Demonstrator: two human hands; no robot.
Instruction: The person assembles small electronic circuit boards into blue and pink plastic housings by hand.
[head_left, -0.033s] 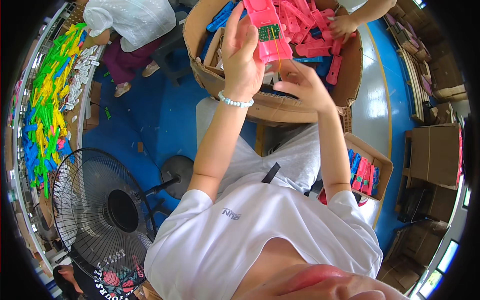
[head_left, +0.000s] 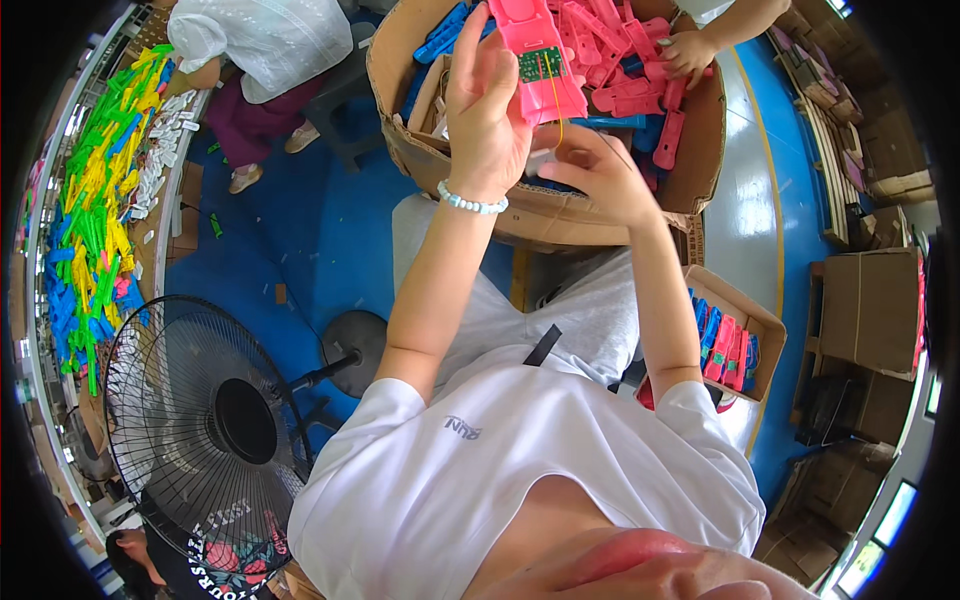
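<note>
My left hand [head_left: 488,125] is closed around a pink plastic casing [head_left: 552,98], holding it up over a large carton. Inside the casing sits a small green circuit board [head_left: 541,65]. From the board a thin yellow wire [head_left: 560,110] runs down past the casing's lower end to my right hand [head_left: 605,175]. That hand is just below the casing, its thumb and fingers curled together at the wire. A small pale piece shows beside the fingertips; its kind I cannot make out.
The carton [head_left: 440,190] holds pink and blue casings; another person's hand [head_left: 688,52] reaches in at its right. A smaller box [head_left: 768,325] of casings stands by my right leg. A black fan [head_left: 245,420] is at left, beside a table piled with colourful parts [head_left: 100,225].
My right hand has shifted slightly left and its fingers have drawn closer together below the casing. My left hand and the casing have barely moved.
</note>
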